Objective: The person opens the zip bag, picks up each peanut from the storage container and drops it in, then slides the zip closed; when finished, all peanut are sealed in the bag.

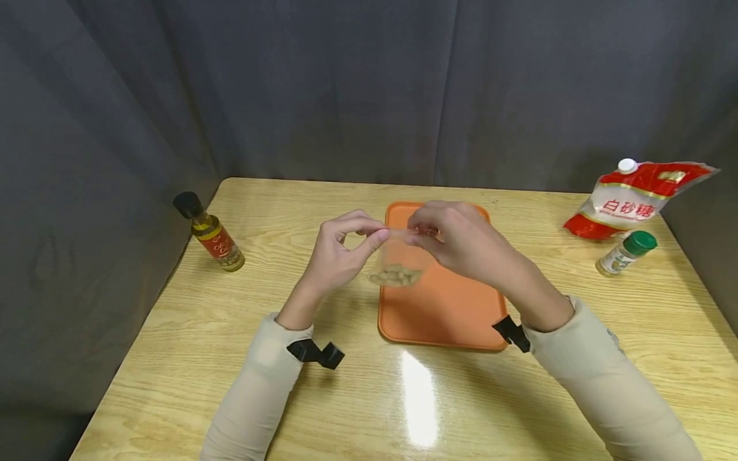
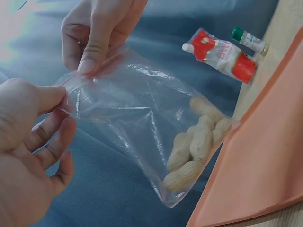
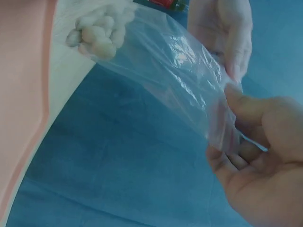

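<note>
A clear zip bag (image 2: 137,109) hangs by its top edge between my two hands. Several unshelled peanuts (image 2: 201,142) lie in its bottom. One top corner is pinched between the thumb and fingers of my left hand (image 1: 340,253). My right hand (image 1: 464,240) pinches the same edge farther right, its fingers curled over the plastic. In the left wrist view a red line runs along the bag's top near the left thumb. Below the hands lies an orange tray (image 1: 450,314), which the bag overlaps in the head view.
At the left of the wooden table (image 1: 173,358) stands an olive oil bottle (image 1: 219,242) with a black cap. A red and white sugar pouch (image 1: 628,198) with a white spout cap is at the back right, beside a green-capped shaker (image 1: 625,253). Dark curtains (image 1: 334,89) hang behind.
</note>
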Demonstrator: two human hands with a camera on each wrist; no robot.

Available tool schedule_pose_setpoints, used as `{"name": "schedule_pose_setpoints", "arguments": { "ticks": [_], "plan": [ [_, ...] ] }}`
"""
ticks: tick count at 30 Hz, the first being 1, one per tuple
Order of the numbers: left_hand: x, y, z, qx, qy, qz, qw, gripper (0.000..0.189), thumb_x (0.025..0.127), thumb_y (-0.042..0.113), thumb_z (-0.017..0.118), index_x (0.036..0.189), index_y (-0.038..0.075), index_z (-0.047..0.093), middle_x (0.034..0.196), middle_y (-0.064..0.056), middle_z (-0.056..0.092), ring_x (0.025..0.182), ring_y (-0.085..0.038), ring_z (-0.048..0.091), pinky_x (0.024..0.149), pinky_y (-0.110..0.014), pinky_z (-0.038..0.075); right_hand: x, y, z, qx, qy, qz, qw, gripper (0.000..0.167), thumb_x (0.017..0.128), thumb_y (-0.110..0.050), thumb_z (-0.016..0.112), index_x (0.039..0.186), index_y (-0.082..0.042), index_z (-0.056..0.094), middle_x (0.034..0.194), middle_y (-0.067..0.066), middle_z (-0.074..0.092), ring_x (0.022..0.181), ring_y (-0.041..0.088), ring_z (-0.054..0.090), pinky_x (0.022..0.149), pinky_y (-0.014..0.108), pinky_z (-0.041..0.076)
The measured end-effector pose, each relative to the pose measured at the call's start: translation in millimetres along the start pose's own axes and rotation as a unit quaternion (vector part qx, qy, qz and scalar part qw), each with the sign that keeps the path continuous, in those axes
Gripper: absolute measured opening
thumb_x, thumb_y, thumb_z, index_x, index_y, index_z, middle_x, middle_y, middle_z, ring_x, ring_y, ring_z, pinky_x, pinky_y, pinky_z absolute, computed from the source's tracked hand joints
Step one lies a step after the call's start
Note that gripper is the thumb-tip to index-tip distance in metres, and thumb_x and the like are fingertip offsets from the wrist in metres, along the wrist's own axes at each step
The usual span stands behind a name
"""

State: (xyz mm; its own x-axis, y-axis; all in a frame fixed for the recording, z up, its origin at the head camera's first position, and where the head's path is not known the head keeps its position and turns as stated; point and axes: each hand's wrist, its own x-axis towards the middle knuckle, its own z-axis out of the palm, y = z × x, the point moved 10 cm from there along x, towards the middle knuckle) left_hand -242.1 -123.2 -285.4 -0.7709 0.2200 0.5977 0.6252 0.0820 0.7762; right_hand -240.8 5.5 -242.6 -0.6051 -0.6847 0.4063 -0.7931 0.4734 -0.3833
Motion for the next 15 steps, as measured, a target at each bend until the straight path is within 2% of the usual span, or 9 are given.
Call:
{"name": "schedule_pose_setpoints", "arguments": {
  "ticks": [3,9,15],
  "plan": [
    [0.1,-0.8,-0.4,-0.001,0.001,-0.002,1.0,0.008,0.09,-0.003,0.068,0.091,-0.003,0.076,0.081,-0.004,0.067,0.078,-0.021,0.058,0.079,-0.034,0.046,-2.6,2.1,-2.0,-0.001,0.0,-0.002,1.0,0.006,0.084,0.001,0.076,0.086,-0.003,0.073,0.078,0.003,0.065,0.064,0.014,0.056,0.058,0.031,0.046],
    [0.5,1.0,0.6,-0.002,-0.002,0.004,1.0,0.007,0.09,-0.004,0.068,0.091,-0.003,0.076,0.081,-0.005,0.067,0.079,-0.021,0.058,0.079,-0.035,0.046,-5.3,2.2,-4.6,-0.007,0.034,-0.014,0.9993,0.011,0.082,0.008,0.074,0.079,-0.002,0.073,0.072,0.004,0.061,0.057,0.013,0.052,0.051,0.029,0.043],
    [0.5,2.0,0.6,-0.004,0.001,0.002,1.0,0.008,0.089,-0.005,0.068,0.091,-0.003,0.076,0.08,-0.006,0.067,0.078,-0.02,0.058,0.079,-0.034,0.045,-9.5,6.9,-6.9,0.006,0.023,0.003,0.9997,0.007,0.083,0.002,0.077,0.088,-0.002,0.074,0.078,0.003,0.065,0.067,0.014,0.059,0.059,0.032,0.049]
  ]
}}
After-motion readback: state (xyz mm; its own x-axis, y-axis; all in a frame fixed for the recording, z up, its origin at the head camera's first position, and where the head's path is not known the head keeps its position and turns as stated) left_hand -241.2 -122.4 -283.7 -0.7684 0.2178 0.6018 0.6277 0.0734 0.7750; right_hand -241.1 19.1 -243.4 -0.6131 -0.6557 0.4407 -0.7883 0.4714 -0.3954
